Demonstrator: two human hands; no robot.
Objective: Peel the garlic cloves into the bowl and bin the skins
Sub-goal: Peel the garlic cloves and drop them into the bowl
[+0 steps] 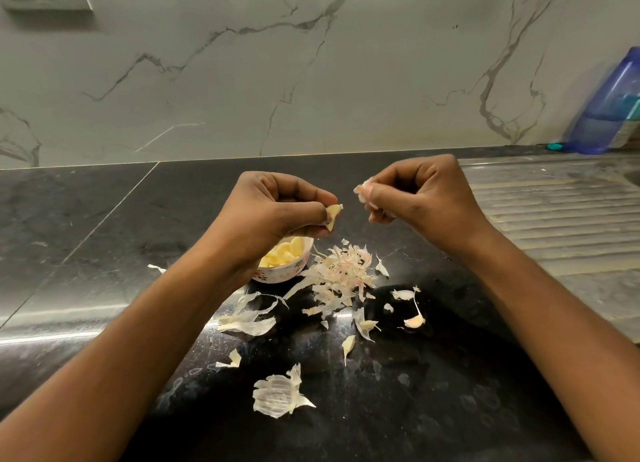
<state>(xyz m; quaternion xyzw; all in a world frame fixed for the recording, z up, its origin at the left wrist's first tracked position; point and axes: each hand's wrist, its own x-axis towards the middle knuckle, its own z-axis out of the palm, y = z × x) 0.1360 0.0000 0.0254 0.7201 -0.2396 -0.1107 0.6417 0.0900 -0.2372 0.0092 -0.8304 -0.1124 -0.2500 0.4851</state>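
Pinching a clove [334,216], the left hand [277,212] hovers over the bowl [285,274]. At its 3 o'clock, the right hand [422,193] grips a peel [363,191]. Skins [341,271] litter the desk [104,219] at the bowl's 3 o'clock.

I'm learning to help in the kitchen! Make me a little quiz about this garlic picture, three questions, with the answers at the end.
1. True or false: the bowl is empty.
2. What does the left hand pinch? A) a peeled clove B) a spoon C) a knife
3. Fill the gap: the right hand pinches a scrap of garlic ____.

Key
1. False: peeled cloves lie in it.
2. A
3. skin
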